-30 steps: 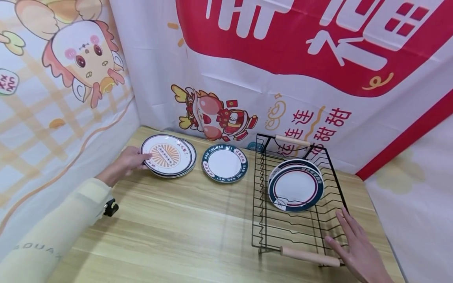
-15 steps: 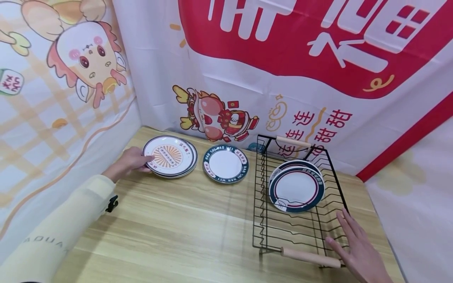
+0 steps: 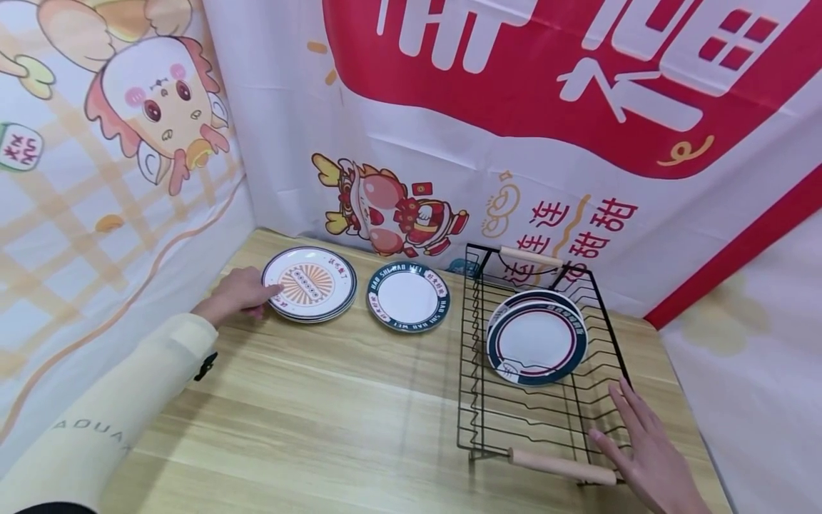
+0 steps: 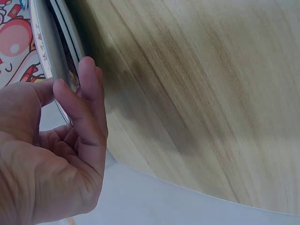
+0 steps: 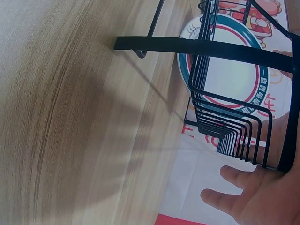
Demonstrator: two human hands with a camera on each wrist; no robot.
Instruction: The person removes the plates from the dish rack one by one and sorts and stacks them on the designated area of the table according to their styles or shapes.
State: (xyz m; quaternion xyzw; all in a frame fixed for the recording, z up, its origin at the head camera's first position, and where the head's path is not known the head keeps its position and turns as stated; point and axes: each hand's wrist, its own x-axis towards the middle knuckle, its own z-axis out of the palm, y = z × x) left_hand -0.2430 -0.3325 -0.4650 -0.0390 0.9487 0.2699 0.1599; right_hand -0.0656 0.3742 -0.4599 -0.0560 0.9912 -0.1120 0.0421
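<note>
My left hand [image 3: 235, 294] pinches the left rim of a white plate [image 3: 310, 283] with an orange sunburst, thumb on top and fingers underneath. This plate lies on top of a stack at the back left, nearly lined up with those below. In the left wrist view the stacked plates [image 4: 65, 33] show edge-on, with fingertips at their rims. My right hand [image 3: 655, 457] rests at the right side of a black wire dish rack [image 3: 472, 421], fingers extended. In the right wrist view, part of that hand [image 5: 262, 197] shows behind the rack's wires.
A green-rimmed plate [image 3: 408, 297] lies flat between stack and rack. Two plates lean in the rack, a dark-rimmed one [image 3: 538, 341] in front. The rack has wooden handles [image 3: 561, 465] at front and back. A printed cloth [image 3: 289, 143] backs the wooden table [image 3: 308, 414].
My left hand has moved slightly right with the sunburst plate, which has slid from an offset position to nearly over the plates beneath. My right hand stays at the rack.
</note>
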